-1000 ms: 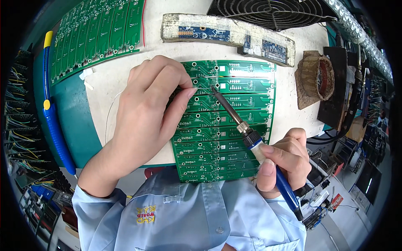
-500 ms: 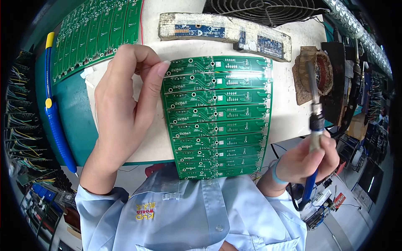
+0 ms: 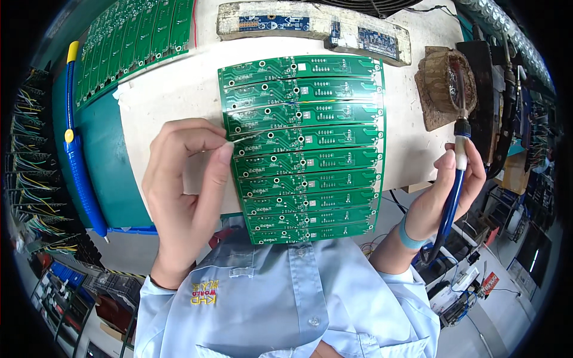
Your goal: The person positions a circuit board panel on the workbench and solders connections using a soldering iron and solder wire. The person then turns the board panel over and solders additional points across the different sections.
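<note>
A panel of several joined green circuit boards (image 3: 304, 152) lies in front of me, its near end close to my shirt. My left hand (image 3: 191, 173) is at the panel's left edge, thumb and forefinger pinched together over a middle row. Whatever sits in that pinch is too fine to make out. In my right hand (image 3: 444, 185) is a soldering iron (image 3: 461, 152) with a blue handle, pointing away from me. Its tip reaches into a round, brown, crusted pot (image 3: 439, 83) right of the panel.
A blue solder sucker (image 3: 80, 173) with a yellow end lies at the left. More green boards (image 3: 134, 45) stand in a row at far left. Behind the panel lies a taped bar (image 3: 265, 22) with blue boards. A fan grille (image 3: 364, 5) shows at the back.
The soldering iron has moved from above the table into the brown pot. My left hand has slid nearer along the panel's left edge, still pinched. The view has shifted slightly.
</note>
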Available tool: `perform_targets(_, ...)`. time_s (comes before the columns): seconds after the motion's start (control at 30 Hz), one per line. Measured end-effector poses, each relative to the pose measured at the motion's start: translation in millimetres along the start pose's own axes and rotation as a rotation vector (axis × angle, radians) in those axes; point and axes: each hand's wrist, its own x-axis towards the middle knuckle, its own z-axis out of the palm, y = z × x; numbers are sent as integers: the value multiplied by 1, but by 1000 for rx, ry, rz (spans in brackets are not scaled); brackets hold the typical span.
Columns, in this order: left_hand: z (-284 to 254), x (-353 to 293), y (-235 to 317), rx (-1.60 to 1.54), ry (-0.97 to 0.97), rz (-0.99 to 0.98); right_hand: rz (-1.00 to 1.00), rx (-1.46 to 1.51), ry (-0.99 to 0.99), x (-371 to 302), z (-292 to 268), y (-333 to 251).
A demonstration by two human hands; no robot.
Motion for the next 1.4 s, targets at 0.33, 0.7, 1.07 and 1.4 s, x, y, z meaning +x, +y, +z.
perform_targets(0.33,15,-17,3,81,-54,11,44,463,-343,-34,-1,-16)
perform_targets(0.7,8,-28,4,-218,39,-186,-113,222,-370,-45,1,-4)
perform_targets(1.07,0,-27,12,-680,98,-195,-187,370,-268,-38,1,-9)
perform_targets(1.4,16,-10,5,-502,118,-154,-303,259,-196,-11,21,1)
